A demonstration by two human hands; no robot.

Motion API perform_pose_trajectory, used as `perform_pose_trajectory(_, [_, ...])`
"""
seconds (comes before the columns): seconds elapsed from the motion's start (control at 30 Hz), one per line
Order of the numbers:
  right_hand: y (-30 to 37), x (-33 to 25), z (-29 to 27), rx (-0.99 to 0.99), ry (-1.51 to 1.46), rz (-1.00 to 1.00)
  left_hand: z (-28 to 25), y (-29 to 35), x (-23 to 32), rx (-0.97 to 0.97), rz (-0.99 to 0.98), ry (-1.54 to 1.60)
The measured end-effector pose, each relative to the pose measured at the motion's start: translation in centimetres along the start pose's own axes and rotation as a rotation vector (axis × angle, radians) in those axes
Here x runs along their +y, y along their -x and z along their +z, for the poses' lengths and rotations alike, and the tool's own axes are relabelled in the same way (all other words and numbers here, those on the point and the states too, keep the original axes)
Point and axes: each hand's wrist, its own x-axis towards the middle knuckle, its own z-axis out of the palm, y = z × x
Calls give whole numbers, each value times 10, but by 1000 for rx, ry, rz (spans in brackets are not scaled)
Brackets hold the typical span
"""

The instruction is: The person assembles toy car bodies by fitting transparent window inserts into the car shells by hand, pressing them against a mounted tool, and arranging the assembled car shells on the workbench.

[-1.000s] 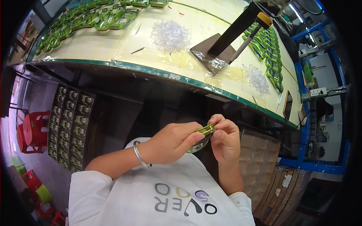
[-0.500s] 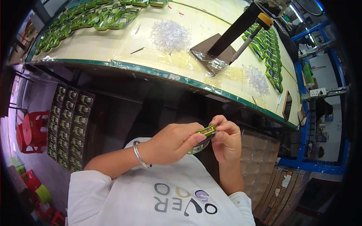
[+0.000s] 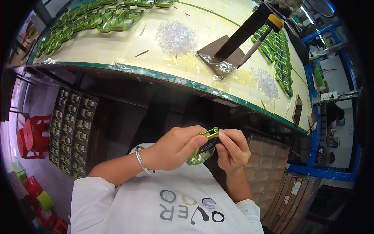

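My left hand is closed round a green plastic frame with a dark side and a clear, rounded part below it. The frame is tilted, held in front of my chest with its narrow slotted end up. Against that upper end press the pinched fingers of my right hand. Whatever small thing may sit between those fingertips is hidden.
Beyond my hands runs a table with a green edge. On it are two piles of clear slivers, a dark stand, a phone and rows of green frames. A compartment tray stands left; red stools lie beyond.
The frame has turned in my left hand, so more of its dark side and clear part shows. My right fingers have shifted slightly down and curled closer to its end.
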Motion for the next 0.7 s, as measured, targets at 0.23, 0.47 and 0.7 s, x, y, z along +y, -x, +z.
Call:
perform_pose_trajectory(0.23, [3,-3,8,-247,-51,160,1,-1,-23,88,-74,201])
perform_pose_trajectory(0.47, [3,-4,29,-169,191,110,3,-11,-19,134,-192,586])
perform_pose_trajectory(0.7, [-2,-3,22,-118,53,30,-17,-20,-28,107,138,236])
